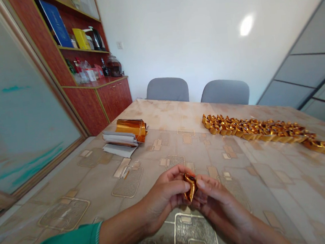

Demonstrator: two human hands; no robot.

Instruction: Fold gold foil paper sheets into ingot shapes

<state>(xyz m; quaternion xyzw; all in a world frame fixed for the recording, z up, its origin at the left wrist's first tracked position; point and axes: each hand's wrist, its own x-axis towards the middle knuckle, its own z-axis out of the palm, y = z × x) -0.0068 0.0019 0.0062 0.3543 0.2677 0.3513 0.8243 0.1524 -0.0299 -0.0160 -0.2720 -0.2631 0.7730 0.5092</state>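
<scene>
A small folded piece of shiny gold foil paper [190, 190] is held up over the near part of the table. My left hand [166, 192] pinches it from the left, thumb across its front. From the right, my right hand [215, 197] grips its edge between thumb and fingers; some of those fingers are hidden behind the piece. Rows of folded gold foil pieces [255, 128] stand packed together on the right side of the table. At the left lies a stack of gold foil sheets [130, 129], curled, with pale backing sheets [120, 143] showing below.
A patterned cloth covers the table [154, 161]. Two grey chairs [167, 89] stand at its far edge, against a white wall. A reddish wooden cabinet [116, 95] with a kettle [96, 39], bottles and a glass jar [114, 66] is at the back left, beside a frosted glass panel [20, 112].
</scene>
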